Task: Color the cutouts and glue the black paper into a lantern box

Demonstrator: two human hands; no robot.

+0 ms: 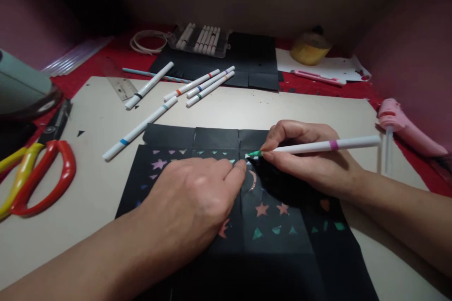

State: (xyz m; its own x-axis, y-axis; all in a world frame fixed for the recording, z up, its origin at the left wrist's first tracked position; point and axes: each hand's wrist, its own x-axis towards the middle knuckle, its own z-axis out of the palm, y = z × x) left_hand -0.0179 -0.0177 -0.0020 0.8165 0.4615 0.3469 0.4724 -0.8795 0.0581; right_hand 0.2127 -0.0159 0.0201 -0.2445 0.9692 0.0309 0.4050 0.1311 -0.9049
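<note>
In the head view, my right hand pinches a white marker pen with a magenta band and a green tip. The tip touches the black card sheet near its upper middle. Curled and closed, my left hand presses on the same sheet just left of the tip, its fingertips partly hidden. Small cut-out shapes in the sheet show colour: a pink star, an orange crescent, an orange star and green triangles. Flaps with slits run along the sheet's far edge.
Several white markers lie beyond the sheet, near a clear marker case. Scissors rest at left, beside a pale green cylinder. A pink glue gun stands at right. Behind are yellow tape and a pink cutter.
</note>
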